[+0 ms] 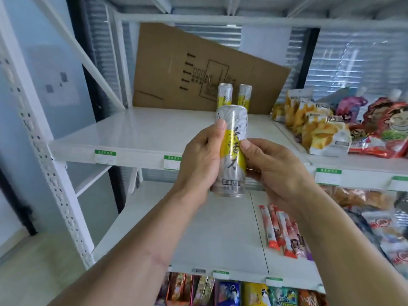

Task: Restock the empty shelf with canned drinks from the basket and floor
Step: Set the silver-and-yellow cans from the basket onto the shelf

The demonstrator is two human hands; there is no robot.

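Both bare forearms reach up and forward from the near edge and meet at mid-scene. The left hand (198,160) wraps the left side of a tall silver-and-yellow drinks can (231,151), thumb up along its front and palm against its side. The right hand (271,166) pinches the can's right side, thumb tip pressed on the label, its other fingers hidden behind.

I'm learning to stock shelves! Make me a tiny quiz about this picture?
1. How many cans already stand on the shelf?
2. True or false: only one hand holds the can.
3. What leans behind the standing cans: A cardboard, B a basket, C a bottle?

Key: 1. Two cans and. 2. False: the left hand and the right hand both grip it. 3. A, the cardboard.
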